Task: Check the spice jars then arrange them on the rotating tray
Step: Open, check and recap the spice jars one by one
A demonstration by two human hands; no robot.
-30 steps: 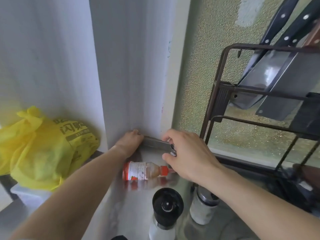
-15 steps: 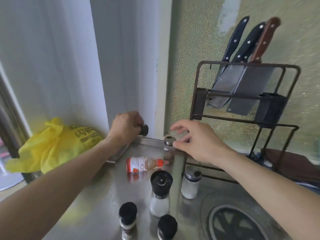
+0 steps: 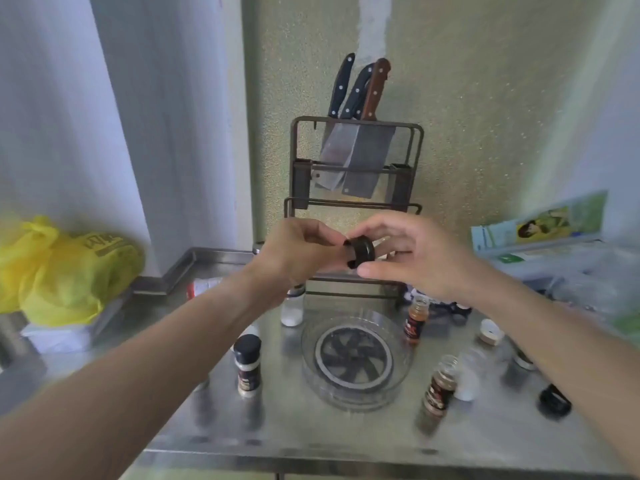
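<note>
**Item: black cap, held above tabletop**

Near: steel tabletop (image 3: pixel 346 441) bearing rotating tray (image 3: pixel 405 372), clear-walled, below the fingers; capped black-lidded jar (image 3: pixel 247 364) to their lower left; two open brown jars (image 3: pixel 439 386) lower right.

Mid: left hand (image 3: pixel 294 252) fingers pinched on black cap (image 3: pixel 360 252); cap's axis roughly level, open side leftward. Right hand (image 3: pixel 408 258) fingers loosely spread, touching cap.

Far: knife rack (image 3: pixel 356 164) behind.

Change: half a second ago the hands were apart at the tabletop's rear.

Rotating tray (image 3: pixel 398 379) open from above; uncapped jars (image 3: pixel 440 386) crowd my right approach, black-capped jar (image 3: pixel 247 364) left, knife rack (image 3: pixel 356 174) behind.
</note>
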